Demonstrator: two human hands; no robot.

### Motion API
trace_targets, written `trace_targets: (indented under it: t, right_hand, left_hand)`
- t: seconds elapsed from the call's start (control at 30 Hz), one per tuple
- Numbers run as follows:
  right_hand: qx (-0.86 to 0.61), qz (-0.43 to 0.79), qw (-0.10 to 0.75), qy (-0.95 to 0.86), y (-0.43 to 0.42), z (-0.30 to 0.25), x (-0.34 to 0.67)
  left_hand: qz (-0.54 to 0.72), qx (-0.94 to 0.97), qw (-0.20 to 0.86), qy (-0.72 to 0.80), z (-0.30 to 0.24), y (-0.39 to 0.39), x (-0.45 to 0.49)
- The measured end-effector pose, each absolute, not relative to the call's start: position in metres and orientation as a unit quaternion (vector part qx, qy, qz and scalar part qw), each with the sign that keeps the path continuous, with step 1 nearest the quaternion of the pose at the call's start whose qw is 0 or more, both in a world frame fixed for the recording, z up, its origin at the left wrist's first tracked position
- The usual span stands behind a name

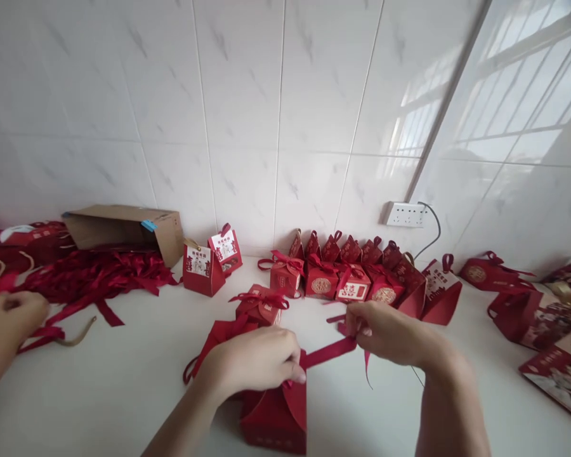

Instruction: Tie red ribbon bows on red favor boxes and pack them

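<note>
Ribbon of red satin point(330, 352), seemingly unbowed, is stretching between left hand point(257, 358), pinching atop near red cardboard box point(273, 420), and gripping right hand point(378, 327), bowed red boxes point(285, 280) standing finished far right.

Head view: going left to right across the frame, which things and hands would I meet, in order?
Another person's hand → carton → gold-looped box → front box, with the left hand at its top → right hand → nearest photo box.
</note>
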State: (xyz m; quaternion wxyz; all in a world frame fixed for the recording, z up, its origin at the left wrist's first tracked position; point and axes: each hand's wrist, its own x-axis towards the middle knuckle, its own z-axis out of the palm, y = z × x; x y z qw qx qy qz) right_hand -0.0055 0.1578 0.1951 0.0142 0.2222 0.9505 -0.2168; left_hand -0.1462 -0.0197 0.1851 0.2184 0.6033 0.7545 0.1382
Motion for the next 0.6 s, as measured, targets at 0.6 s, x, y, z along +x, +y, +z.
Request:
trace_targets:
  t: [0.6]
  right_hand:
    - [0.228, -0.197, -0.051, 0.952, 0.125, 0.218, 0.042]
  left_hand:
    - [0.122, 0.551, 0.267, 0.781, 0.183, -0.024, -0.147]
